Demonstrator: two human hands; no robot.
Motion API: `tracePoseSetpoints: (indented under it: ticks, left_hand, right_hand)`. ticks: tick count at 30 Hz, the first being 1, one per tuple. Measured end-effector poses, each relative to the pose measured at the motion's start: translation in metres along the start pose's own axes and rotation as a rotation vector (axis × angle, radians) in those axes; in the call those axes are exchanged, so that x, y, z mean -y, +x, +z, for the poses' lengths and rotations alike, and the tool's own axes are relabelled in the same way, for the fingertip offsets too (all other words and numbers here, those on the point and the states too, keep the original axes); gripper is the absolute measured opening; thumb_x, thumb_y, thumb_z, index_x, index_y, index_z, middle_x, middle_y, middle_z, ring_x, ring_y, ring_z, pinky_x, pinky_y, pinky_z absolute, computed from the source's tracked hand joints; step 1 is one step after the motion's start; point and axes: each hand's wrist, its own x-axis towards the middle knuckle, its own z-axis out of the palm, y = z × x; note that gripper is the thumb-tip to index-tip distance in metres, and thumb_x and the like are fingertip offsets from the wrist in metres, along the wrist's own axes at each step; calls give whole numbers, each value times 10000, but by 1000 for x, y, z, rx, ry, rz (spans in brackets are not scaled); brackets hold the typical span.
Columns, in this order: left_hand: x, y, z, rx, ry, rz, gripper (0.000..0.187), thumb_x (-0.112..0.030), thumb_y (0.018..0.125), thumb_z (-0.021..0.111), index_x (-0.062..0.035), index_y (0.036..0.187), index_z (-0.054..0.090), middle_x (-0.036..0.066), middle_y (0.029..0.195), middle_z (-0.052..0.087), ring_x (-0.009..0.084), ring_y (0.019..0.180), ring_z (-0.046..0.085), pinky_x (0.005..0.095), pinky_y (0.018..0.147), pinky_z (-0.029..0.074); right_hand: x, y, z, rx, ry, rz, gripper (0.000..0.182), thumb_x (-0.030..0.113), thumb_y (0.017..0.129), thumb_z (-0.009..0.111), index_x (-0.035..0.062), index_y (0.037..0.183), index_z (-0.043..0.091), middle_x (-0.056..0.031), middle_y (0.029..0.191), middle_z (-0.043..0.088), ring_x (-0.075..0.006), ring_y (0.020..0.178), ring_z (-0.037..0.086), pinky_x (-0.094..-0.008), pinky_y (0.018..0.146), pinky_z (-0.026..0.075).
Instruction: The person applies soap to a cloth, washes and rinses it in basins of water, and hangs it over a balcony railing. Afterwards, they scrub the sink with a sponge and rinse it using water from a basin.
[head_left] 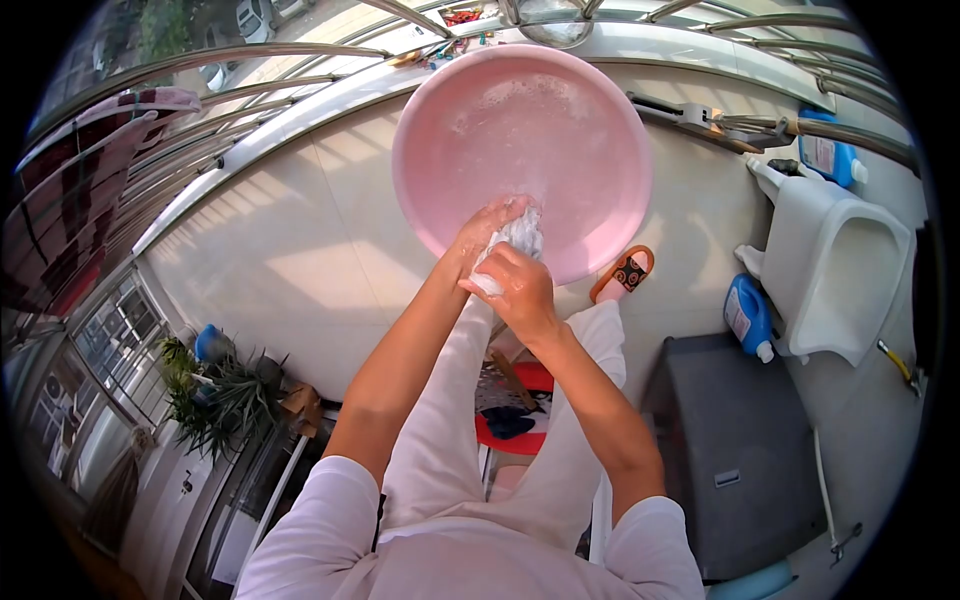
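A large pink basin [430,185] holds soapy water with foam near its far side. Over the basin's near edge, both hands hold a wet white cloth [524,234]. My left hand [490,226] is at the cloth's left and upper side, its fingers bent against it and wet. My right hand [518,288] lies lower and to the right, with its fingers wrapped round the cloth's lower end. Part of the cloth is hidden between the hands.
A white washboard sink [850,270], a blue bottle [748,315] and a dark grey box [735,440] stand at the right. Potted plants [235,400] are at the left. Metal railings [330,50] run beyond the basin. A slippered foot [625,275] is beside it.
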Motion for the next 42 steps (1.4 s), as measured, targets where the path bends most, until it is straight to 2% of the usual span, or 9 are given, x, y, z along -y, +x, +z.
tracePoseSetpoints:
  ticks: [8,14,18,22,23,29,32,33,42]
  left_hand:
    - [11,-4,45,-482,-252,218,217,-253,924,555,-45,867,557,32,735,552,155,599,539,274,565,457]
    - [22,-1,19,-434,-129,232,376,-373,922,564,-84,1147,482,88,1063,547,234,987,542,425,831,452]
    - [22,15,-23,-461,-83,117,697,-469,910,539,-170,1422,172,144,1449,257,426,1267,348,597,961,340]
    - [21,36,-25,-406,-55,75,782,-482,905,537,-219,1464,58,129,1507,147,458,1303,283,670,941,315]
    - [18,37,-17,-455,-55,68,777,-480,905,538,-217,1462,65,126,1507,147,451,1304,284,681,929,321]
    - [16,59,-51,-151,-207,-232,573,-318,896,602,-169,1377,328,125,1299,475,300,1100,543,461,858,502]
    - [3,24,-11,19,6,-43,376,-247,879,627,-112,1207,502,97,1028,602,226,915,617,357,799,527]
    - [-2,18,-4,8,2,-69,226,-241,882,630,-85,1029,557,64,887,600,203,831,616,340,738,527]
    - [7,-10,22,-296,-230,47,264,-304,943,544,-51,867,559,37,704,562,160,601,552,305,571,474]
  right_hand:
    - [-62,37,7,-346,77,357,218,177,823,632,19,679,589,-144,647,580,-344,592,548,-399,567,430]
    - [-161,41,-11,-382,-218,499,281,278,893,549,1,893,601,-177,849,612,-356,760,584,-430,670,451]
    - [-217,22,20,-460,-701,282,363,272,899,539,48,1184,521,-212,1122,572,-409,973,548,-447,829,450]
    - [-210,11,11,73,-592,274,466,147,829,602,73,1274,481,-214,1286,492,-430,1189,441,-447,982,376]
    - [-230,10,31,-225,-612,384,471,43,768,622,64,1226,512,-202,1188,527,-399,1086,500,-446,938,392]
    - [-71,4,9,-131,-78,67,299,-26,736,627,56,1024,619,-116,914,556,-294,865,562,-372,739,468]
    - [-27,-7,7,-90,-52,48,177,-8,710,664,30,878,622,-98,820,541,-277,744,562,-358,626,453]
    - [-20,-7,7,-65,-41,53,146,-4,702,671,19,836,618,-98,799,535,-277,711,557,-359,601,442]
    - [-29,18,18,-355,41,176,226,109,796,659,-2,660,516,-160,611,488,-350,563,494,-395,514,377]
